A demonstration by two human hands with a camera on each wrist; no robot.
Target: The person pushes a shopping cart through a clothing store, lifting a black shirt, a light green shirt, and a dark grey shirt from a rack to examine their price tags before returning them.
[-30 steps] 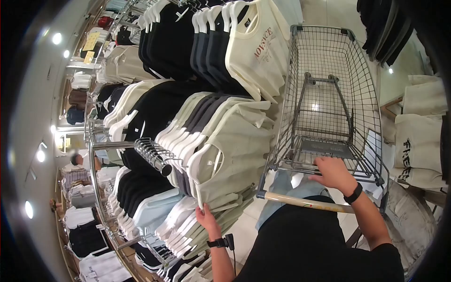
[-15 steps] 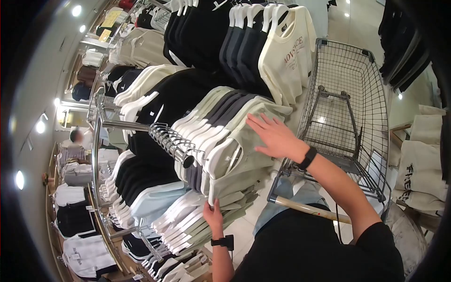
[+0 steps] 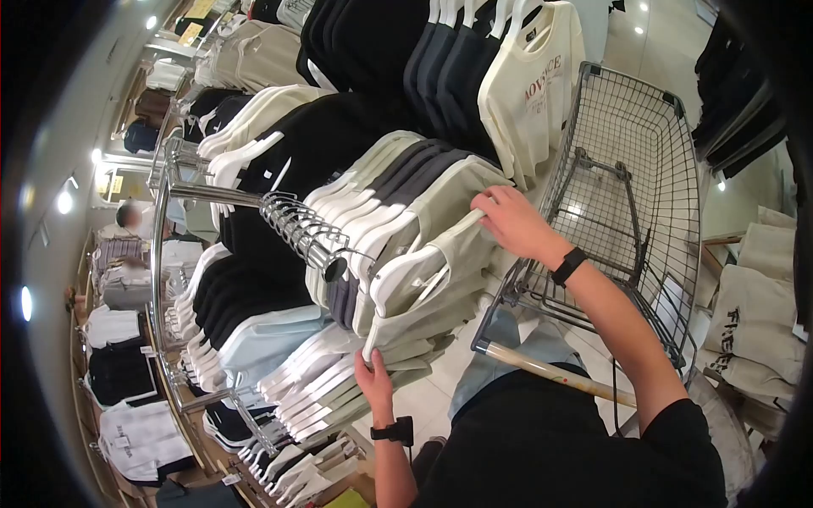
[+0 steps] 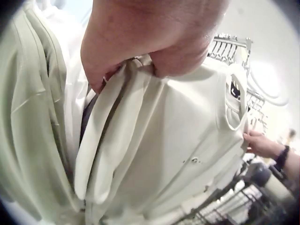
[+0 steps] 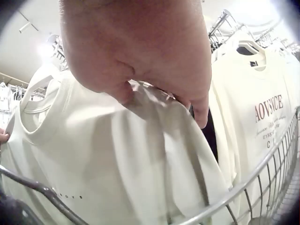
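A pale grey-green shirt (image 3: 466, 264) hangs at the front of a rack on a white hanger (image 3: 398, 279). My left hand (image 3: 375, 388) pinches one shoulder of it between thumb and fingers; in the left wrist view the cloth bunches under that left hand (image 4: 150, 37). At the opposite shoulder my right hand (image 3: 517, 222) grips the fabric, the thumb in front and the fingers behind. Small lettering shows on the shirt's chest (image 5: 70, 194) in the right wrist view. The shirt is spread between both hands, its neckline facing out.
A metal shopping cart (image 3: 584, 78) stands close on the right, its handle (image 3: 550, 372) at my waist. The chrome rack arm (image 3: 296, 229) juts toward me, with dark and light shirts behind. A cream printed shirt (image 3: 533, 93) hangs beyond my right hand. Lower left hang more white hangers (image 3: 292, 415).
My right hand has left the cart, reached across to the shirt and taken hold of its far shoulder. My left hand keeps its grip at the near shoulder.
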